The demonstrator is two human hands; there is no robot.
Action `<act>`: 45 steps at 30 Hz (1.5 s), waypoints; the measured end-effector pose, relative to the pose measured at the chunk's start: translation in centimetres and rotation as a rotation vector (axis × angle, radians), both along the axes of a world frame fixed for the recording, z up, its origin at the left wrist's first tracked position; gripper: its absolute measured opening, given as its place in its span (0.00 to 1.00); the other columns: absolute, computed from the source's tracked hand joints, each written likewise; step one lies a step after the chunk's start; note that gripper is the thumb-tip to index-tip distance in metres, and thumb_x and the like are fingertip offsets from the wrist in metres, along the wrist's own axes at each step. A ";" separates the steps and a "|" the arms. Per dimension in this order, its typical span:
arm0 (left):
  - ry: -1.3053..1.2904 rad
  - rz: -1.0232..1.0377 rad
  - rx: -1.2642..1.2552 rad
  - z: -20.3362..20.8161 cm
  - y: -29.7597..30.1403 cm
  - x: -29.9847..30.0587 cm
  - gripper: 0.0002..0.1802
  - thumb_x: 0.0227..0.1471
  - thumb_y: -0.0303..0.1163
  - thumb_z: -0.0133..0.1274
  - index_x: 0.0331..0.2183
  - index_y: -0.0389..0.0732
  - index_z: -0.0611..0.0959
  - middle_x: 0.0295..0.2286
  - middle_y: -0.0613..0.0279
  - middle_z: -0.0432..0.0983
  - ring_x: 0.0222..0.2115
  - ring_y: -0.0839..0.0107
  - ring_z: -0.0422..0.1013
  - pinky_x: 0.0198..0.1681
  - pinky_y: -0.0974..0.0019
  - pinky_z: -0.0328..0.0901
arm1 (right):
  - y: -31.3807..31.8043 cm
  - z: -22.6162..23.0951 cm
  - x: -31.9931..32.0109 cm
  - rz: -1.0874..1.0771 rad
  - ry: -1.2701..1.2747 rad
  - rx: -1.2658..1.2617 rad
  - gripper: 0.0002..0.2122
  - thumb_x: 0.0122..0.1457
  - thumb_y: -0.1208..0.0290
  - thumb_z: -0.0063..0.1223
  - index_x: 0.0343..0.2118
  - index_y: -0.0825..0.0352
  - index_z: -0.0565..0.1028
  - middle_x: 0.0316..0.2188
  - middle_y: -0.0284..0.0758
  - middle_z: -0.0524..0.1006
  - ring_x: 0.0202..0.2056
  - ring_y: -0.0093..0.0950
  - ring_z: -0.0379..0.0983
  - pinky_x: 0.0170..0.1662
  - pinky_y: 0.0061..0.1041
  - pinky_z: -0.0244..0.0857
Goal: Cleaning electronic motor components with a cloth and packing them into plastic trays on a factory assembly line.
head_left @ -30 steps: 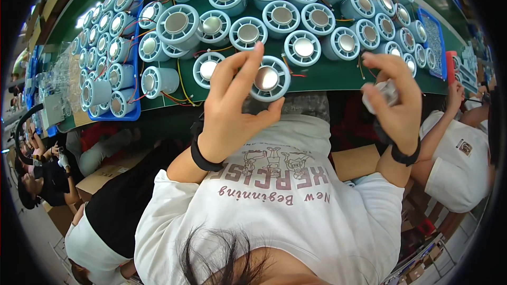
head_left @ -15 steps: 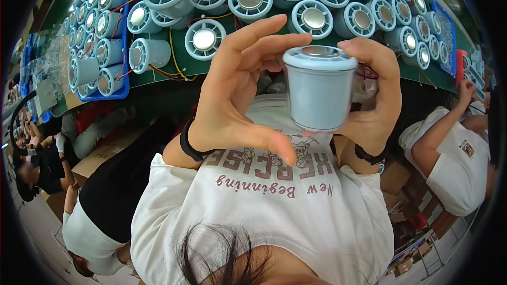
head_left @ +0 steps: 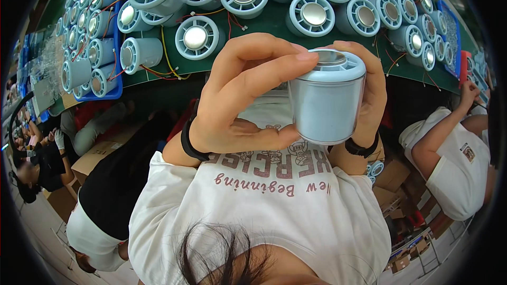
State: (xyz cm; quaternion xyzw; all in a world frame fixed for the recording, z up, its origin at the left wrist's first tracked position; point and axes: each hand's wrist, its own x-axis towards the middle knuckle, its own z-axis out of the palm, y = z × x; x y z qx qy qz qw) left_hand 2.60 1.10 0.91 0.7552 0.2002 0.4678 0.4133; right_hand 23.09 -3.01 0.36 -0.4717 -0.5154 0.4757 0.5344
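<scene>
Head view: a light-blue cup-shaped unit [head_left: 328,100] in a clear sleeve is held up in front of the white shirt [head_left: 253,200], near side of the table edge, slightly tilted with its metal disc [head_left: 331,58] upward. The left hand [head_left: 237,92] is curved into a wide C, fingertips at the top rim and thumb low against the side. The right hand [head_left: 374,87] is bent around the far right side; the unit blocks the view of much of its grip, so how its thumb sits cannot be told. Beyond, the green table [head_left: 272,18] is crowded with similar units; the nearest upright one [head_left: 194,37] stands just past the left hand, and another [head_left: 140,54] lies on its side farther left. Red and yellow wires [head_left: 168,55] trail between them toward the table edge. A blue tray [head_left: 117,91] packed with more units takes up the left, with clear plastic pieces [head_left: 42,60] beyond it. To the right is another blue tray [head_left: 453,68], beside which a co-worker's hand [head_left: 469,94] touches a red object [head_left: 465,66]. Under the table at left sits a brown carton [head_left: 95,153].
</scene>
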 end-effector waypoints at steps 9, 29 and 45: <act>-0.003 -0.116 -0.020 0.1 0.6 0.6 0.46 0.32 0.30 0.69 0.55 0.34 0.68 0.51 0.50 0.59 0.50 0.57 0.64 0.52 0.55 0.63 | 1.0 -0.2 0.9 0.064 -0.404 0.281 0.33 0.31 0.72 0.71 0.47 0.65 0.71 0.44 0.36 0.74 0.45 0.34 0.69 0.48 0.28 0.63; -0.340 -0.531 -1.315 -3.1 1.1 11.3 0.29 0.53 0.33 0.57 0.52 0.35 0.66 0.38 0.58 0.75 0.36 0.68 0.74 0.40 0.64 0.71 | -8.5 -1.8 3.8 -0.785 0.058 -0.081 0.18 0.57 0.79 0.54 0.50 0.74 0.68 0.47 0.37 0.72 0.46 0.26 0.69 0.51 0.23 0.62; -0.483 -1.079 -1.886 -3.1 1.2 16.2 0.18 0.53 0.45 0.54 0.38 0.41 0.73 0.32 0.59 0.71 0.34 0.66 0.71 0.41 0.58 0.72 | -10.0 -1.4 8.6 -0.933 -0.468 -0.130 0.13 0.61 0.71 0.50 0.42 0.77 0.74 0.37 0.36 0.77 0.36 0.23 0.71 0.41 0.23 0.66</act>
